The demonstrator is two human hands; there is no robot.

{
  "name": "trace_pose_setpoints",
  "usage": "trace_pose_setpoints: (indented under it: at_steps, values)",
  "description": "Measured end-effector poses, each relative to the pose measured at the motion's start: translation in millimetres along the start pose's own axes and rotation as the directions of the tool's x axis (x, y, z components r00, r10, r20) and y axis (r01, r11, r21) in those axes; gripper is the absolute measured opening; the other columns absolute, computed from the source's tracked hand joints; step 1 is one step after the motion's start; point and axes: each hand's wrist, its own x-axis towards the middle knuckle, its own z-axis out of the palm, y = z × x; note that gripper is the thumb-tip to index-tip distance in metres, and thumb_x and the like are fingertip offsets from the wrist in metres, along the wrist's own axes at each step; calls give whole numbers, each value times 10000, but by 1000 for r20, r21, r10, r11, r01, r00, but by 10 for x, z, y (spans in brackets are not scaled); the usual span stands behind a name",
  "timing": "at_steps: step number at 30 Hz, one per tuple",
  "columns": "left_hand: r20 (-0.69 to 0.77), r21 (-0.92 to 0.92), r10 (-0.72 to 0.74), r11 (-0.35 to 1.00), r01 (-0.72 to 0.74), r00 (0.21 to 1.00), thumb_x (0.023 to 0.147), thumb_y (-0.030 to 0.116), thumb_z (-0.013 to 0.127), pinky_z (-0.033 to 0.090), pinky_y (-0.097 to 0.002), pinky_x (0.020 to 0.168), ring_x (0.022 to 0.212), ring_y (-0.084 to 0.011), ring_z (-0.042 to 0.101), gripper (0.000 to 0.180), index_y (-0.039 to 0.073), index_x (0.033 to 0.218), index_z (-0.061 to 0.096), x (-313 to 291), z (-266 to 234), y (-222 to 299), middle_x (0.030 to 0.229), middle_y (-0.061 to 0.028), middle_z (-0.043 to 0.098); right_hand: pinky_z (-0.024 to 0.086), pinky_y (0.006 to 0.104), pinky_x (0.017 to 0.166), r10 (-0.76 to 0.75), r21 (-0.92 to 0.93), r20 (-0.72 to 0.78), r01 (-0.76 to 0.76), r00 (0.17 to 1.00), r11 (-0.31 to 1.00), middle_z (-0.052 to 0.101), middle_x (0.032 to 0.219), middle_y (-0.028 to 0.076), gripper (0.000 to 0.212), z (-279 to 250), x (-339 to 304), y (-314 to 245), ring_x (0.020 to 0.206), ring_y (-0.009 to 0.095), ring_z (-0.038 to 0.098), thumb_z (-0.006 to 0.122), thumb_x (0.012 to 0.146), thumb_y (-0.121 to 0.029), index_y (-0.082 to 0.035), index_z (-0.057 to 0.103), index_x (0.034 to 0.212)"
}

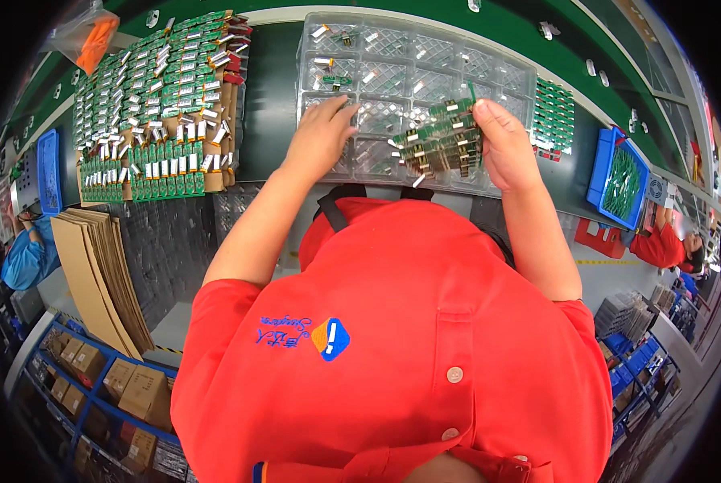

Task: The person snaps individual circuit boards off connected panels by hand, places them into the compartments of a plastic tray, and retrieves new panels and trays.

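A panel of joined green circuit boards (441,137) is pinched at its upper right corner by my right hand (507,149); it tilts over the front right part of a clear plastic tray (409,24) divided into square compartments. My left hand (324,135) is over the tray's left column, fingers apart, with nothing visible in them. Just beyond its fingertips, a compartment holds a small green board (338,80) with a white part beside it. Another board piece (344,37) lies in the far left compartment.
On the left, many green boards with white cylindrical parts (147,88) cover cardboard. More green panels (553,117) lie right of the tray, before a blue bin (618,177) of green strips. Cardboard sheets (95,274) stand at lower left. Co-workers (665,241) are at both sides.
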Motion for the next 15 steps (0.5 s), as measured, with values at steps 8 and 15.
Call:
trace_pose_setpoints:
  at_steps: [8, 15]
  values:
    - [161, -745, -127, 635, 205, 979, 893, 303, 422, 398, -298, 825, 934, -236, 547, 344, 26, 1073, 517, 100, -185, 898, 987, -106, 580, 431, 245, 719, 9, -10, -66, -9, 998, 1000, 599, 862, 55, 255, 25, -50, 129, 773, 109, 544, 443, 904, -226, -2, 565, 908]
    - [375, -869, -50, 330, 369, 926, 905, 311, 425, 417, -277, 784, 865, -146, 537, 374, 7, 1092, 533, 89, -167, 842, 962, -63, 594, 441, 262, 747, -15, 134, 28, 11, 1000, 991, 595, 875, 65, 249, 3, -142, 214, 797, 127, 561, 430, 910, -223, -1, 538, 940]
